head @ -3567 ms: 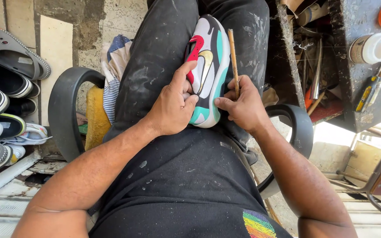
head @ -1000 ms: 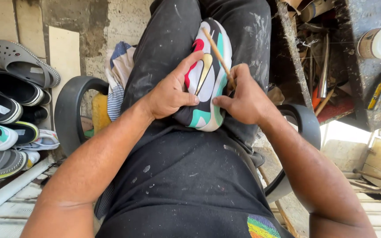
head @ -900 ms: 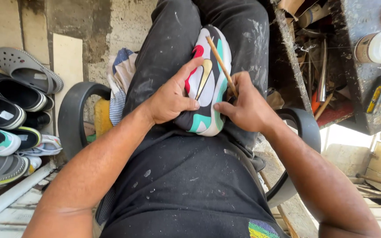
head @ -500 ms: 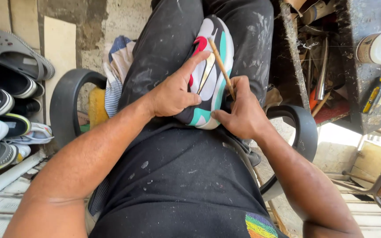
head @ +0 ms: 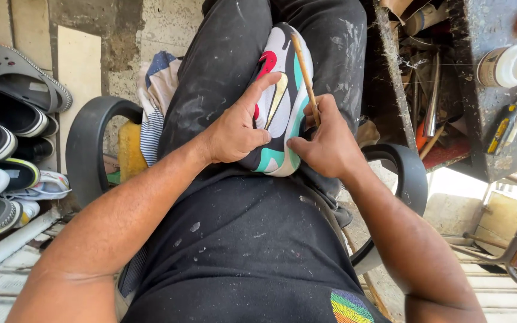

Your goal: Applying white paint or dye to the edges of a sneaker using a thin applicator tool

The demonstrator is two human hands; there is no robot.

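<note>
Resting on the lap between two black trouser legs lies one multicoloured sneaker point(head: 282, 107) — left hand point(head: 234, 128) clasps its side, fingers curled; right hand point(head: 327, 143) pinches one thin stick point(head: 304, 75) over it. Left of the sneaker, some seven shoes point(head: 7, 149) line a concrete wall; right of it, a cluttered workbench point(head: 492, 90) — one white cup point(head: 510, 64).

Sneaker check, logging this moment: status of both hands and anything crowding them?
Left hand steadies the sneaker on the lap. Right hand pinches a thin wooden stick against its side. Nothing between the hands.
</note>
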